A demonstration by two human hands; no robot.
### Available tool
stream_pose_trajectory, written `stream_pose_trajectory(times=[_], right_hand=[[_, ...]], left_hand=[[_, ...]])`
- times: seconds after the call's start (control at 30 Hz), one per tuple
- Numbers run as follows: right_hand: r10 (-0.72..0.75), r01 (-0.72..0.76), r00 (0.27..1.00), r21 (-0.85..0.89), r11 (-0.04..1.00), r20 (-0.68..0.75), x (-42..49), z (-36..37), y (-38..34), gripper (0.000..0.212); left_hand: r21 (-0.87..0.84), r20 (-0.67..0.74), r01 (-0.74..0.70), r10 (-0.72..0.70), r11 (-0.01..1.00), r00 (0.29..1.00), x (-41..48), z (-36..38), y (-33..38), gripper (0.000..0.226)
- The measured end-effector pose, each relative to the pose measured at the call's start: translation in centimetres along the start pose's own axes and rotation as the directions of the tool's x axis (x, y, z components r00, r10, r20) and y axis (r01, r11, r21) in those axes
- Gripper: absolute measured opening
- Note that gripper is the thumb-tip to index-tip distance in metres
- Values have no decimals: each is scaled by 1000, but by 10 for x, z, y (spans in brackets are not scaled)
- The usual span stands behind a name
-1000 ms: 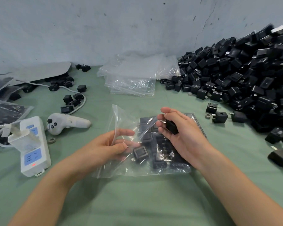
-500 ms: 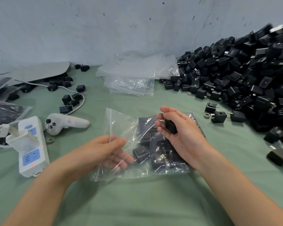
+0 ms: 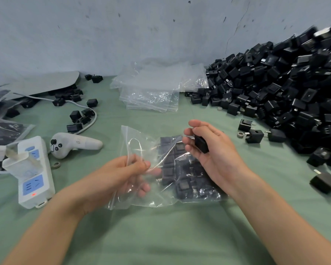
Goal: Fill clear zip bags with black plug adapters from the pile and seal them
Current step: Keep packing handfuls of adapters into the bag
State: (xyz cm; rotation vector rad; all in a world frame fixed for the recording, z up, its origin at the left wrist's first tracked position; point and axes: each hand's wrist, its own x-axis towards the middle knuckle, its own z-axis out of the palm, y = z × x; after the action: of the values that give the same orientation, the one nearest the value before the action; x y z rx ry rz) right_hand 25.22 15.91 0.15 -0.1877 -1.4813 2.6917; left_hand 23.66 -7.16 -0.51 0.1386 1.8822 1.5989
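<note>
Nearest on the worktop (image 3: 161, 236), our left hand (image 3: 120, 175) is pinching open a part-filled, unsealed zip bag (image 3: 141, 148); our right hand (image 3: 214, 155) is gripping one black adapter (image 3: 201, 144) over it. Farther back, empty bags (image 3: 153, 92) and a large pile (image 3: 285, 88) are waiting: we are judging most work undone.

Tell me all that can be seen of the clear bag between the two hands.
The bag is thin, clear, crinkled plastic. Its right part lies on the green cloth, packed with black adapters; its left part is empty and lifted, pinched by the left hand. The right hand, holding one adapter, hovers over it.
</note>
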Motion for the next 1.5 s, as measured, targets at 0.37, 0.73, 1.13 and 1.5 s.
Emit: stream_pose_trajectory(times=[0.37, 0.73, 1.13, 1.5], right_hand=[[76, -72, 996, 95, 993, -46, -1, -1, -1, 18], [-76, 112, 988, -289, 951, 135, -8, 4, 6, 33], [-144, 706, 695, -630, 325, 705, -44, 43, 22, 93], [-260, 601, 791, -783, 159, 554, -23, 1, 5, 67]], left_hand=[[-116, 11, -11, 13, 993, 1000, 2, 3, -2, 31], [354, -755, -301, 461, 885, 467, -8, -6, 10, 12], [71, -179, -390, 397, 918, 900, -44, 41, 17, 31], [39, -701, -203, 172, 978, 693, -48, -41, -11, 10]])
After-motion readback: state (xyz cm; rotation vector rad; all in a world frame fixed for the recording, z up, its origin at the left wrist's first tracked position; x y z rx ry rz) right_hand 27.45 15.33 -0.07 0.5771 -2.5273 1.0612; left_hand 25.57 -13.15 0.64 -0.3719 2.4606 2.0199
